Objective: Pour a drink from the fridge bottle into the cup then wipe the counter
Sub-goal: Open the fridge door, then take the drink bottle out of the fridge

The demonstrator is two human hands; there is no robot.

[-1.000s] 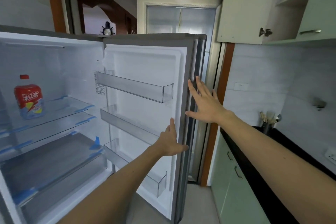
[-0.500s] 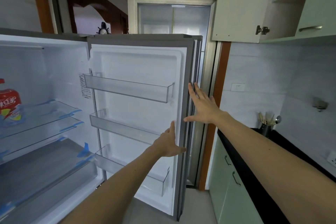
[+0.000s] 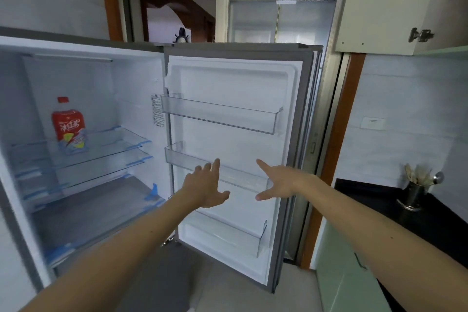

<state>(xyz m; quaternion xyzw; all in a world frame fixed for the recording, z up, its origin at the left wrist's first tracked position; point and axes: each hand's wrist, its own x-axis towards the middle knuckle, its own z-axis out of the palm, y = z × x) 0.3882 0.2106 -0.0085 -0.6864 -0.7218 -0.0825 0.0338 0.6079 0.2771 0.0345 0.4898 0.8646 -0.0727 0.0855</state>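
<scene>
A red-capped bottle (image 3: 69,125) with a red label stands upright on the upper glass shelf (image 3: 109,144) inside the open fridge, at the left. The fridge door (image 3: 235,149) is swung wide open, its clear bins empty. My left hand (image 3: 205,185) hovers open in front of the door's middle bin, holding nothing. To its right my right hand (image 3: 278,182) is also open and empty, off the door edge. Both hands are well right of the bottle. No cup is in view.
A black counter (image 3: 395,213) over pale green cabinets (image 3: 336,268) runs along the right wall, with a metal utensil holder (image 3: 414,192) on it. An open wall cupboard door (image 3: 385,2) hangs at the upper right. A doorway lies behind the fridge.
Both hands have come off the door's outer edge and moved left, in front of the door bins. The view swung back left, so the bottle shows fully again.
</scene>
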